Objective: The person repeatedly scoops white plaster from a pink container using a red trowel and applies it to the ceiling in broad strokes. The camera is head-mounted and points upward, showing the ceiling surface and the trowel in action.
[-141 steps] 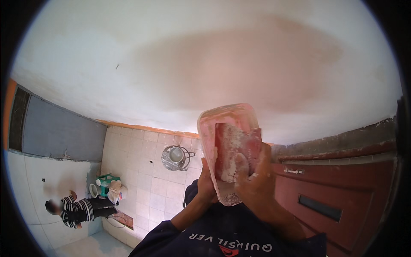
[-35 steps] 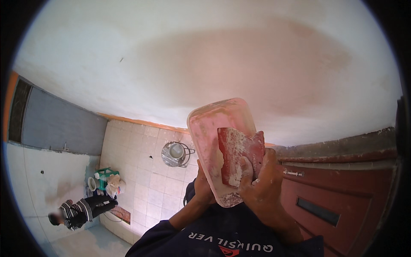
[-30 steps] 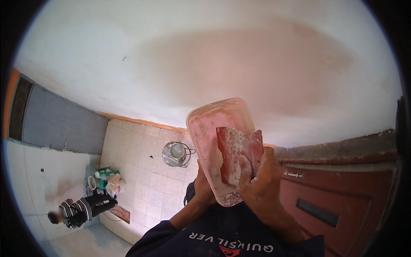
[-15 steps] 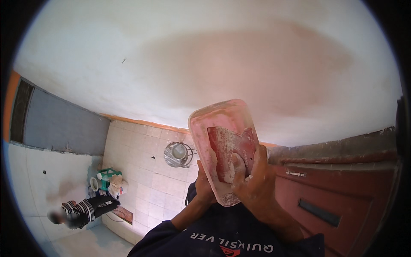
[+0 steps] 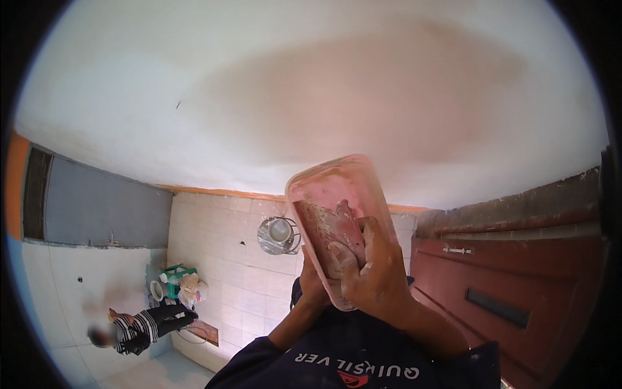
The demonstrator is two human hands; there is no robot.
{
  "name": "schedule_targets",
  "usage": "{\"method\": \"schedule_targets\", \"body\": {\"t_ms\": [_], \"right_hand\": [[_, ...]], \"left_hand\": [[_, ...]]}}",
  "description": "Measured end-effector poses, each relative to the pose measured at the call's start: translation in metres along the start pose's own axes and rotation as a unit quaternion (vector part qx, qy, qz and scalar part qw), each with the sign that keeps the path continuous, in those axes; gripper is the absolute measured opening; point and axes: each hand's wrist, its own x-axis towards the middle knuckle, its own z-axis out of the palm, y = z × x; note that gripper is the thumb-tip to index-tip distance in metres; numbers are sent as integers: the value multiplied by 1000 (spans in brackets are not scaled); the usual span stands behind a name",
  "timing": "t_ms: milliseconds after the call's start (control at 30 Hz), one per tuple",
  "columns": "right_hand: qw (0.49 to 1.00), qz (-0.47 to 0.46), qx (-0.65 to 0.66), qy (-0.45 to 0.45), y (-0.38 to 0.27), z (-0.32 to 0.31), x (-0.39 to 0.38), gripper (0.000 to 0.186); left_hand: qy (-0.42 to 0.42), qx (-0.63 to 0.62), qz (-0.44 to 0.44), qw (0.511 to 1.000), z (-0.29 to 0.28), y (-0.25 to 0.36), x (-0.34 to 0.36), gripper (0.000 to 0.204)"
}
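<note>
Head view. Tub [image 5: 330,185], one, pink, translucent, rectangular with rounded corners, inside smeared; held up and tilted before the wearer's dark top [image 5: 311,369]. Left hand [image 5: 313,285], bare: grasping the tub by its left side, fingers largely hidden behind it. Scraper [image 5: 324,223], one, flat, red, coated with pale residue; lying within the tub's opening, one edge close along the left wall, contact not certain. Right hand [image 5: 376,275], bare, whitened: gripping the scraper, thumb on its face. Beyond: pale wall [image 5: 259,97] with darker patch; round stool [image 5: 266,244] bearing a pale container [image 5: 279,230]; red door [image 5: 437,279], right; person in stripes [image 5: 146,329], lower left, beside a green stool [image 5: 172,273].
</note>
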Motion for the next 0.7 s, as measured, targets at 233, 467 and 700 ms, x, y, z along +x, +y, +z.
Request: {"method": "schedule_targets", "body": {"t_ms": [233,467,700], "right_hand": [[996,20,74,-48,0,-11,-1,26],[994,51,94,-37,6,-23,-15,31],[976,126,173,-32,-15,-42,-28,33]], "left_hand": [[51,167,-6,985,-15,-22,-6,48],[61,-159,-52,984,-11,-26,-16,51],[21,106,-98,989,-15,-14,-34,59]]}}
